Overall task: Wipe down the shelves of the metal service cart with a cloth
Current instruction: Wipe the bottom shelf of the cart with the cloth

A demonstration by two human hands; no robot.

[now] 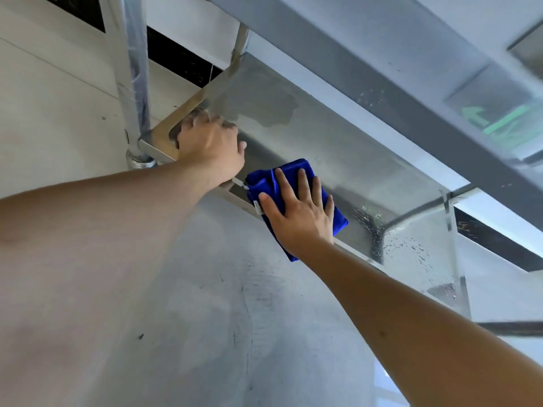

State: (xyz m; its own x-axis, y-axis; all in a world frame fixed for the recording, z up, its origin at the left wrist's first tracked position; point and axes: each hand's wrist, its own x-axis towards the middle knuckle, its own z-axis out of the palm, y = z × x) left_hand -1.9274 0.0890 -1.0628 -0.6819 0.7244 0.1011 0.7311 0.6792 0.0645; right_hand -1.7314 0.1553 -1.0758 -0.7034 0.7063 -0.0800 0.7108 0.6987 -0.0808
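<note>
The lower shelf (338, 148) of the metal service cart runs diagonally from upper left to lower right, wet in patches with water drops near its right end. A folded blue cloth (264, 179) lies on the shelf's near edge. My right hand (296, 210) presses flat on the cloth with fingers spread and straight. My left hand (210, 145) grips the shelf's near rim close to the left corner, fingers curled over the edge. An upper shelf (382, 54) crosses above.
A round metal cart leg (133, 69) stands at the left corner, ending in a collar near the floor. A grey scuffed floor (220, 318) spreads below. A pale wall with dark bands is behind the cart.
</note>
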